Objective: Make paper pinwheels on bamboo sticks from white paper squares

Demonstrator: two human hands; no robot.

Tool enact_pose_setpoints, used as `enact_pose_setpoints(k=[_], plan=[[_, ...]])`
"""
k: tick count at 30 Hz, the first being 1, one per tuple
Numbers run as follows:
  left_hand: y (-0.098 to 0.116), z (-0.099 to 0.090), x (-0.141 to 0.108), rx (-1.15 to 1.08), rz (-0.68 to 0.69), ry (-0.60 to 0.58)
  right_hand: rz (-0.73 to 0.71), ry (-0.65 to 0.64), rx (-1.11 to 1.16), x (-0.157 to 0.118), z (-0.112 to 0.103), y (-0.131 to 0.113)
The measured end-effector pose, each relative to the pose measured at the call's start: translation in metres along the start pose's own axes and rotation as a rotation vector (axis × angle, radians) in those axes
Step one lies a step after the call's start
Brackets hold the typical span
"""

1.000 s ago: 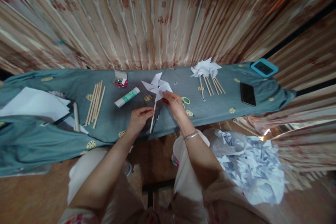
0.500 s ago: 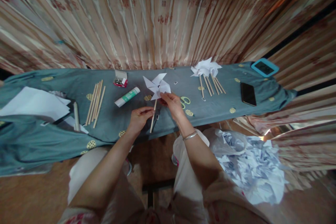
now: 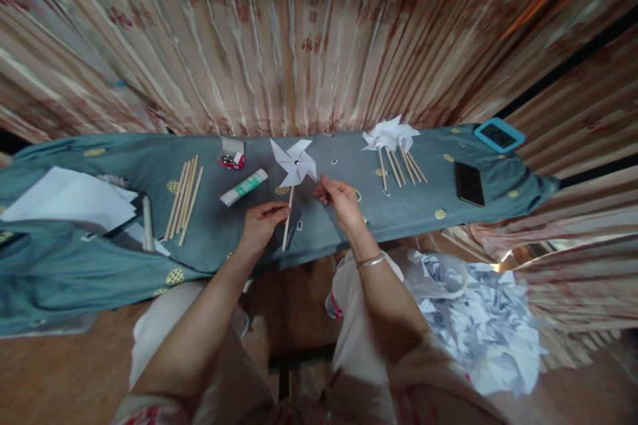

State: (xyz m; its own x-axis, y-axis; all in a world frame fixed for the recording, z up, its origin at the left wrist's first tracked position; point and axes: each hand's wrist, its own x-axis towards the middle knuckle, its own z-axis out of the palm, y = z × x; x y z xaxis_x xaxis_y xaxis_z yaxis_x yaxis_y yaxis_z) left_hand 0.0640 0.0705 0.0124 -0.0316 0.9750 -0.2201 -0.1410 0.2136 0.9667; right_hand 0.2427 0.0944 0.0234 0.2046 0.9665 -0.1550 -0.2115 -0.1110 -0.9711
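Observation:
A white paper pinwheel (image 3: 295, 163) on a thin wooden stick stands out over the cloth, a small round pin head at its centre. My left hand (image 3: 262, 222) is closed on the stick, pinching it between thumb and fingertips below the blades. Just right of the lower right blade is my right hand (image 3: 341, 199), its bent fingers slightly apart and holding nothing. Scissors with green handles (image 3: 358, 196) lie mostly hidden behind that hand. Left of the pinwheel are a glue stick (image 3: 244, 187) and an open small box of pins (image 3: 231, 158).
Several loose wooden sticks (image 3: 183, 199) and white paper sheets (image 3: 70, 199) lie on the left. Finished pinwheels (image 3: 393, 135) are grouped on the right, near a phone (image 3: 469, 184) and a blue-framed device (image 3: 499, 135). A bag of paper scraps (image 3: 478, 325) stands below the table's right side.
My right hand has come off the pinwheel and shifted slightly right, covering more of the scissors. The pinwheel's blades have moved slightly left; my left hand keeps its pinch on the stick.

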Motion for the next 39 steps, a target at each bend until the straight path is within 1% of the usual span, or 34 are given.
enact_pose_setpoints(k=[3,5,8,12,18,24,28,33,39], plan=[[0.001,0.001,-0.003,0.001,-0.011,-0.027,-0.041,0.089,0.054,0.005,-0.008,-0.002],[0.002,0.002,-0.005,0.021,-0.023,-0.069,-0.078,0.153,0.076,0.009,-0.012,-0.002],[0.001,0.001,-0.009,0.066,-0.047,-0.138,-0.117,0.192,0.061,0.013,-0.017,-0.001],[-0.001,0.001,-0.01,0.114,-0.07,-0.183,-0.092,0.178,0.081,0.014,-0.02,0.002],[-0.004,0.002,-0.01,0.138,-0.078,-0.214,-0.037,0.141,0.161,0.011,-0.016,0.002],[-0.006,0.001,-0.009,0.138,-0.068,-0.195,-0.029,0.101,0.143,0.009,-0.014,0.0],[-0.006,0.001,-0.008,0.141,-0.062,-0.184,-0.023,0.105,0.127,0.008,-0.013,-0.001],[-0.004,0.002,-0.009,0.116,-0.059,-0.179,0.013,0.083,0.146,0.006,-0.01,-0.003],[-0.003,0.004,-0.01,0.104,-0.06,-0.153,0.025,0.053,0.118,0.006,-0.007,-0.001]])
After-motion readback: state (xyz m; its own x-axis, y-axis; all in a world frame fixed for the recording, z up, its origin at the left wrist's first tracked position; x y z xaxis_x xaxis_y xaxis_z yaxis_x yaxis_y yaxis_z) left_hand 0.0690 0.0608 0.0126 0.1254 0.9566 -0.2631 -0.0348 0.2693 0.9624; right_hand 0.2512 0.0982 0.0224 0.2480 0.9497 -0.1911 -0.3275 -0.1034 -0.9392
